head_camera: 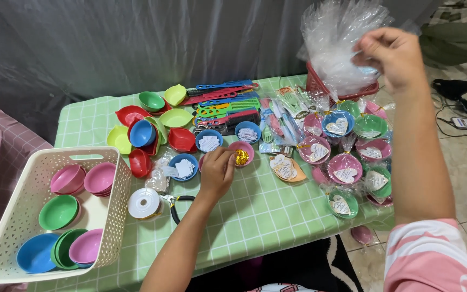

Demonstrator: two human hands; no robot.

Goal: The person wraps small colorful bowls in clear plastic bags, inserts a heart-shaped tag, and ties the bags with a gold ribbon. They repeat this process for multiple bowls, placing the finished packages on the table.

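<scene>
Two hands: both bare, working above a green checked tablecloth (255, 211).
Left hand (216, 172): fingers curled closed, pinching at gold ties (241, 157) heaped in a small pink bowl (242, 152) at table centre.
Right hand (393, 57): raised at far right, fingers pinched shut on clear plastic bags (336, 40) bunched upright in a red basket (320, 85).
Bags, handling: likely feather-light, limp, slippery and clingy; a pinch at one top edge should peel a single sheet free.
Gold ties, handling: probably tiny, light, bendable; best taken singly between fingertips.
Paper slips: small white squares fill three blue bowls (208, 139) just beside the pink bowl.
Wrapped packages (345, 167): pink, green and blue bowls sealed in clear film, each bearing a pale heart-shaped tag, clustered right of centre below the basket.
Loose tags: heart-shaped cards (285, 167) lie on the cloth between the pink bowl and the packages.
Combs (225, 105): red, blue, green, black, stacked at the far edge.
Ribbon spool (144, 203): white, near left of the forearm.
White basket (55, 213): perforated, lower left, holding unwrapped pink, green, blue bowls.
</scene>
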